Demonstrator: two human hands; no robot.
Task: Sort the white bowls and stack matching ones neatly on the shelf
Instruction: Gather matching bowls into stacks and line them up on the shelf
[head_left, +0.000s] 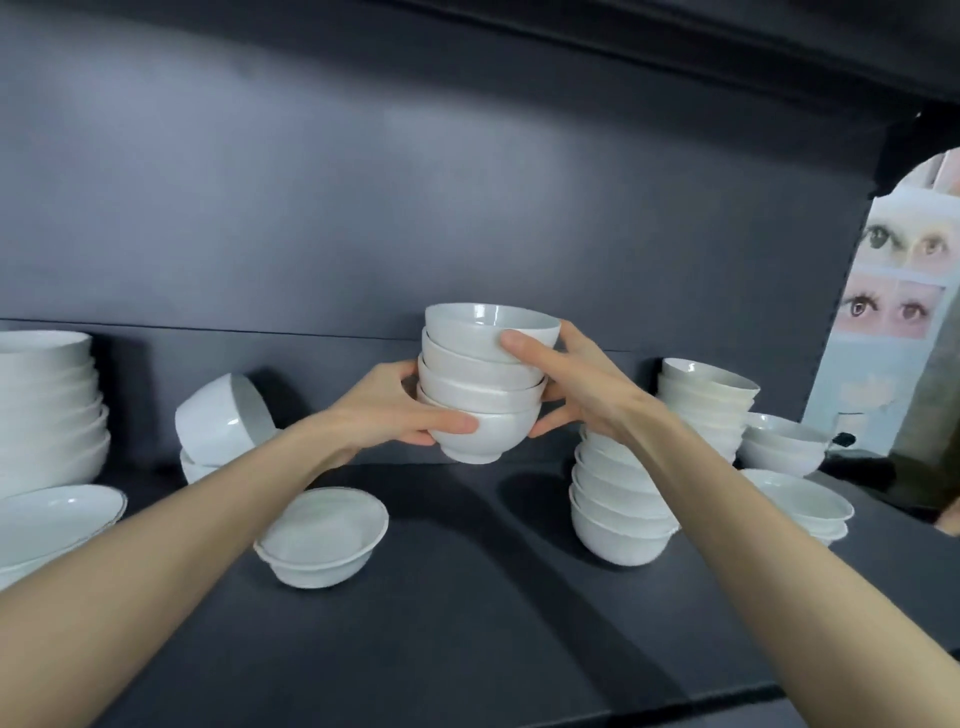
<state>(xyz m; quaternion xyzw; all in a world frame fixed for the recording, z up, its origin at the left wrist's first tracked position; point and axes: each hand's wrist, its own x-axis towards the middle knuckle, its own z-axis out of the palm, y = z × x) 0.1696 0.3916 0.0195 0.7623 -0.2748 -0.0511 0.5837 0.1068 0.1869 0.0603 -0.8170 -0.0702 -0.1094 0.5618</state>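
Both hands hold a small stack of bowls (483, 384) in the middle, and it looks lifted off the dark shelf (467, 623). The left hand (395, 410) curls round the bottom bowl to carry the weight. The right hand (571, 384) grips higher, thumb on the top bowl, so the crooked stack does not tip. The bowls sit one inside the next. The top one looks empty. At 4 o'clock stands a tall stack (618, 499), maybe the same kind. At 7 o'clock two flat bowls (322, 540) nest together with nothing in them. At 9 o'clock one bowl (223, 415) lies on its side.
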